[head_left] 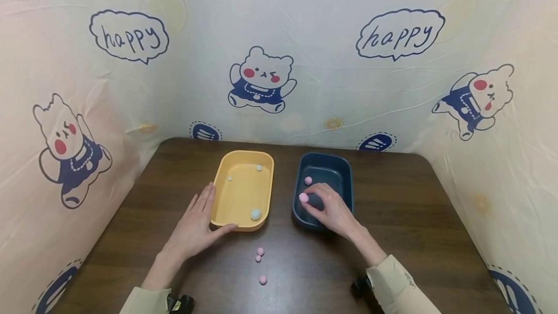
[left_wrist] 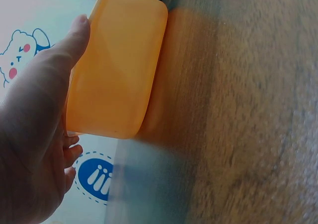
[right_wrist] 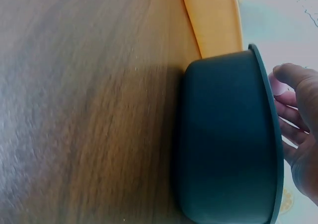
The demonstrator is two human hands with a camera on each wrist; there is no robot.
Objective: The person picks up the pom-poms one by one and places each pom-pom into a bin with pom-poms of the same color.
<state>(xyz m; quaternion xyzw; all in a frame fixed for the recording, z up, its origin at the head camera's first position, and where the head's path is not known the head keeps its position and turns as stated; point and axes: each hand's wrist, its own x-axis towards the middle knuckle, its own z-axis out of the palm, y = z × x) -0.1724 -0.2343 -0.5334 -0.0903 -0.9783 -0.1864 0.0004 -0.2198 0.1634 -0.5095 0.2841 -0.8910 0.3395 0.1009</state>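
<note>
My right hand (head_left: 333,210) pinches a pink ball (head_left: 303,197) between thumb and fingertips, over the dark blue tray (head_left: 322,158). Another pink ball (head_left: 308,180) lies inside that tray. In the right wrist view the pinched ball shows just beyond the tray's rim. With fingers extended, my left hand (head_left: 194,227) rests against the left side and near corner of the yellow tray (head_left: 244,193). Inside the yellow tray are a larger pale green ball (head_left: 255,214) and two small ones, one at the back right (head_left: 259,168) and one at the left (head_left: 229,179).
Several pink balls lie on the brown table (head_left: 218,275) in front of the trays, among them one ball (head_left: 263,280) nearest the front edge. A printed cloth (head_left: 322,28) stands behind and at both sides of the table. The two trays stand side by side with a gap.
</note>
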